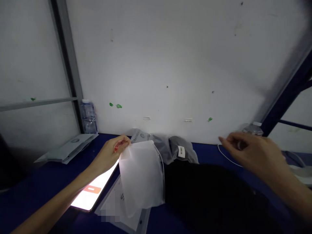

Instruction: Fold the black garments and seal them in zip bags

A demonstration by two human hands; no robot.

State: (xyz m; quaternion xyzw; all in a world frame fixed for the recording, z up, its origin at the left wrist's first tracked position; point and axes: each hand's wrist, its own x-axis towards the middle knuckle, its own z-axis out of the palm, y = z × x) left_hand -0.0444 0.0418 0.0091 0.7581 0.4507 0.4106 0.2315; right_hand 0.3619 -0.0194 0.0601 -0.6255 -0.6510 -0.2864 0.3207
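Observation:
My left hand [113,152] pinches the upper left corner of a white translucent drawstring bag [143,178], which hangs down with its cord loose along the right side. Under my left wrist lies a lit phone or tablet [97,190]. A clear plastic packet [117,201] with printed white contents is partly hidden behind the bag. My right hand [253,152] hovers at the right, fingers loosely curled and apart, with nothing visible in them. Behind it a thin white cord [226,156] runs along the table. Black cloth [209,195] lies between my hands.
Grey translucent packages [184,151] rest against the white wall [170,65]. Water bottles stand in both back corners, the left bottle [88,115] beside a metal post and the right bottle [254,128] behind my hand. A flat grey packet [70,149] lies at left on the blue tabletop [31,201].

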